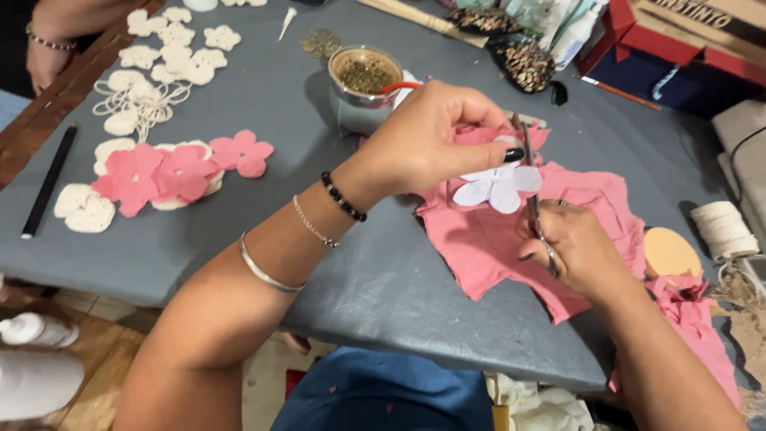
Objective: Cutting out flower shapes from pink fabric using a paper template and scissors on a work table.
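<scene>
My left hand [435, 136] pinches a white flower-shaped paper template [499, 187] together with a piece of pink fabric above the grey table [239, 239]. My right hand [578, 247] holds small scissors [533, 203], blades pointing up beside the template's right side. Under both hands lies a larger sheet of pink fabric [487, 239] with cut, ragged edges.
Cut pink fabric flowers [179, 169] and cream crocheted flowers [171, 56] lie at the left, beside a black pencil [49, 182]. A metal bowl of beads [365, 80] stands behind my left hand. A twine spool [724, 229], a round tan disc [669, 252] and pink scraps [690, 307] sit right. Another person's hand [44, 52] rests far left.
</scene>
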